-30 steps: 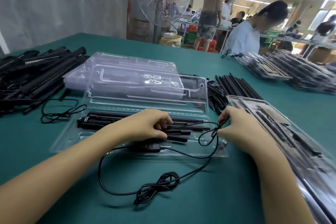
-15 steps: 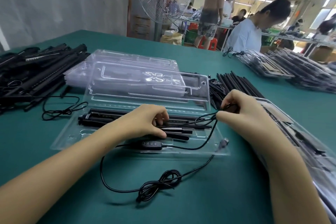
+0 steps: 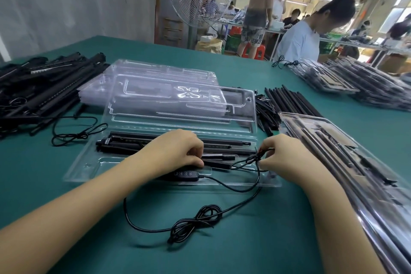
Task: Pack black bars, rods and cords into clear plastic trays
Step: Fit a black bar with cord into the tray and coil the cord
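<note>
The cord (image 3: 255,159) is being pinched by the right hand (image 3: 287,158), rods (image 3: 221,157) gripped by the left hand (image 3: 178,151); slack at 6 o'clock of the tray (image 3: 89,169) risks being snagged, dislodging them.

Not much on my feed tbh: bare left forearm (image 3: 77,213), bare right forearm (image 3: 333,218), bare left hand (image 3: 175,151) and right hand (image 3: 287,158), slim fingers (image 3: 195,150).
</note>
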